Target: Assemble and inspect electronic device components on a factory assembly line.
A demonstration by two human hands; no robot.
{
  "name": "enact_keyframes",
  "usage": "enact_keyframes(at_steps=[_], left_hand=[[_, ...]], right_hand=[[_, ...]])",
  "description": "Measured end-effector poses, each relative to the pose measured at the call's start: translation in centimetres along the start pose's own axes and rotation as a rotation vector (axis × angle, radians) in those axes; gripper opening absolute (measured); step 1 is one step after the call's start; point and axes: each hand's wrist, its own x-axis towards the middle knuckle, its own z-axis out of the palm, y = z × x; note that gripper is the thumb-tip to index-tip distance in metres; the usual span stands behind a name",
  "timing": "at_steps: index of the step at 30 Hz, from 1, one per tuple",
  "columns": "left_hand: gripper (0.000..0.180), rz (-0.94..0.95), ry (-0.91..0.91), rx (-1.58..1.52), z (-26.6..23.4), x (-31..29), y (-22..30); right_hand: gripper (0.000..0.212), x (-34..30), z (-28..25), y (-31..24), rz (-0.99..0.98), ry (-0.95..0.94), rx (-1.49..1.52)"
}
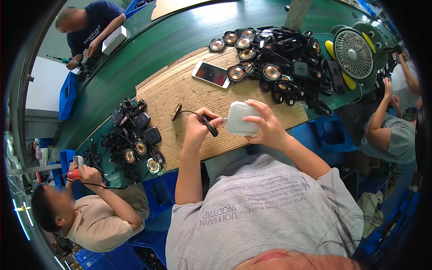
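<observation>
My left hand (201, 128) pinches a bundled black cable (209, 122) near its plug. The plug's metal end meets the left side of a white rounded-square block (240, 119); whether it is fully inside I cannot tell. My right hand (268, 123) grips that block from the right, fingers over its top and face. From my left hand the cable runs left to a round coppery disc (176, 111), which stands tilted on the cardboard sheet (157, 92). Beyond my hands a white-framed phone (210, 74) lies face up, its screen lit.
Round charging pads with copper coils and black cables form a large pile (279, 63) at the far right. A smaller pile (135, 135) sits at left. A green fan (355, 53) stands right of a dark phone (335, 76). Co-workers sit left and right; one holds a red tool (74, 174).
</observation>
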Motion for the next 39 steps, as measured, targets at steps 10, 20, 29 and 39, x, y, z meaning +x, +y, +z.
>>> enact_keyframes(at_steps=[10, 20, 29, 39], left_hand=[[0.013, -0.01, -0.04, 0.033, -0.4, 0.3, -0.8], [0.014, 0.034, 0.027, -0.042, 0.5, 0.2, -0.2], [0.019, 0.333, -0.18, -0.055, 0.5, 0.8, -1.2], [0.019, 0.394, -0.191, 0.059, 1.1, 0.6, -1.0]], right_hand=[[0.067, -0.1, -0.3, -0.1, 0.05, -0.033, 0.081], [0.064, 0.6, -0.9, -0.5, 0.127, -0.002, 0.087], [0.057, 0.0, -2.6, 2.5, 0.654, -0.39, 1.073], [0.066, 0.5, -3.2, 2.1, 0.698, -0.445, 1.118]])
